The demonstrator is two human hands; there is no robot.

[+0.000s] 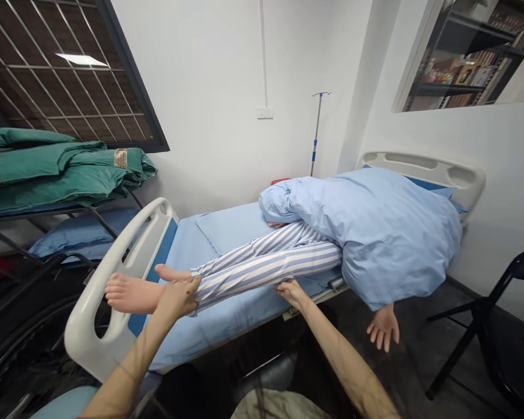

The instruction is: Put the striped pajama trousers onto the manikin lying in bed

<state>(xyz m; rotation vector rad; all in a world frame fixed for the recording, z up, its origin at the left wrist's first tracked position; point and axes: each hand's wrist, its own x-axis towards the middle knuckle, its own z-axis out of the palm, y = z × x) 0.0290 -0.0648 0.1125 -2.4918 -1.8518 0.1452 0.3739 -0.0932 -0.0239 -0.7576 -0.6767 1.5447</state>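
Note:
A mannequin in blue-and-white striped trousers (262,269) lies on a bed with pale blue sheets (227,222). My left hand (181,295) is wrapped round the ankle of its nearer leg, just at the trouser hem. The nearer bare foot (133,292) sticks out toward the footboard; the farther foot (171,272) shows behind it. Around the knee, my right hand (293,293) grips the underside of the same leg, fingertips partly hidden. A bunched light blue quilt (388,233) covers the upper body. One mannequin hand (384,329) hangs out below it, over the bed's side.
The bed has a white footboard (85,317) at left and a headboard (467,174) at right. Beside it stand a wheelchair (30,343), a rack with green covers (70,171), a drip stand (317,128) and a black folding chair (484,317).

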